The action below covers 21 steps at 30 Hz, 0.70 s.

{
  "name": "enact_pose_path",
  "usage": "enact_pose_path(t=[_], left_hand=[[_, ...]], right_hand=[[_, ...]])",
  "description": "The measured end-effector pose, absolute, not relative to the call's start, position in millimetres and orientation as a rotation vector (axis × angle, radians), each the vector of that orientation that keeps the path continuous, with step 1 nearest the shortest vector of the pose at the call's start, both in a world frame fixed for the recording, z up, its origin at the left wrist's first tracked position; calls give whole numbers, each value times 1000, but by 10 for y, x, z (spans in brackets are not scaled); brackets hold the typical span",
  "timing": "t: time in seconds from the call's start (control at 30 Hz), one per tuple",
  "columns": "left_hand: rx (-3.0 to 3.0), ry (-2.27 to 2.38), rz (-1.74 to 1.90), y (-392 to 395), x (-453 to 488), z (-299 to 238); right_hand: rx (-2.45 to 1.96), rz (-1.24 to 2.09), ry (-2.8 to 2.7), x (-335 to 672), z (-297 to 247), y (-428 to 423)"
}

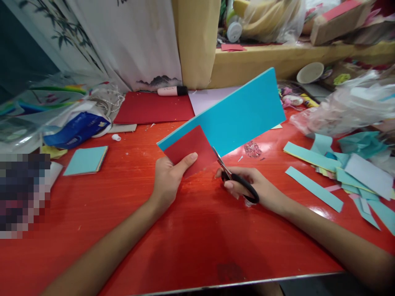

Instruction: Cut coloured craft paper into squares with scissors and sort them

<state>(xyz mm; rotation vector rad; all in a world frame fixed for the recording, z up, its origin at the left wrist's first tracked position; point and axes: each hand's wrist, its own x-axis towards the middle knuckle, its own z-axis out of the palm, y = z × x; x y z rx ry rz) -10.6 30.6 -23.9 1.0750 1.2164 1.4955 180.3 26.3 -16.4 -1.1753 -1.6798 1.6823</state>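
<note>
My left hand pinches a red paper square laid over a long blue sheet of paper, thumb on top and fingers hidden behind. Both papers are held up above the table, the blue one slanting up to the right. In my right hand is a pair of scissors with black handles. The blades point up and left, at the right edge of the red square and the lower edge of the blue sheet. How far the blades are apart is hard to tell.
Blue-green paper squares lie on the red table at left. Cut strips and scraps are heaped at right beside plastic bags. Behind are dark red paper, a pink marker and a blue packet.
</note>
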Motion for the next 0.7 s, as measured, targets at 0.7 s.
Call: enact_pose_path(t=[0.7], left_hand=[[1038,1097,1423,303,-103,-215]], right_hand=[[-1211,1647,-1605,1755,-172,234]])
